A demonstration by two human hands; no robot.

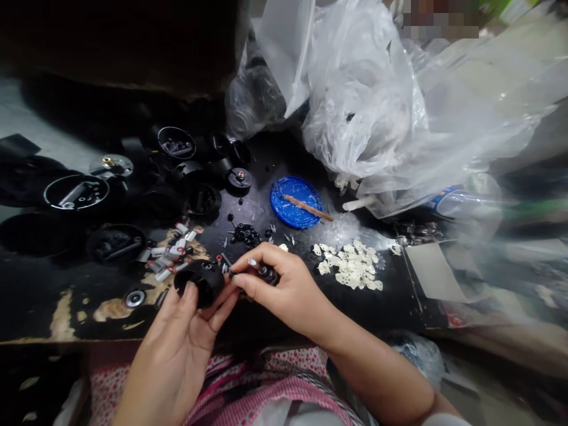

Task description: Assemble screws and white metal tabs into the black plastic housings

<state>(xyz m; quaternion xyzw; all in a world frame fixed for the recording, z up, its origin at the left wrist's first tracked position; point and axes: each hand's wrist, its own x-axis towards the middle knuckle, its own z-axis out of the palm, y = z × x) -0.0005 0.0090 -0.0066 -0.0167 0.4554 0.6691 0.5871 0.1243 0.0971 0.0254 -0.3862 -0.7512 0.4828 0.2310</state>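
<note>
My left hand (pixel 180 334) is closed round a round black plastic housing (pixel 202 283), tilted above the front of the bench. Close by its right side, my right hand (pixel 281 284) pinches with thumb and forefinger; what lies between the fingertips is too small to make out. In the same hand sits a short dark cylindrical tool (pixel 267 273) with a pale tip. A thin coil spring (pixel 226 260) shows just behind the fingertips. Beyond the hands lies a pile of small black parts (pixel 247 235), and white cylinders with red rings (pixel 171 254) lie left of it.
Several black housings (pixel 116 244) crowd the bench's left. A blue lid (pixel 277 204) smeared with grease carries a wooden stick (pixel 306 207). Pale flat metal plates (pixel 355 266) lie to the right. Clear plastic bags (pixel 364 100) fill the back. A ringed disc (pixel 135 298) lies near the front edge.
</note>
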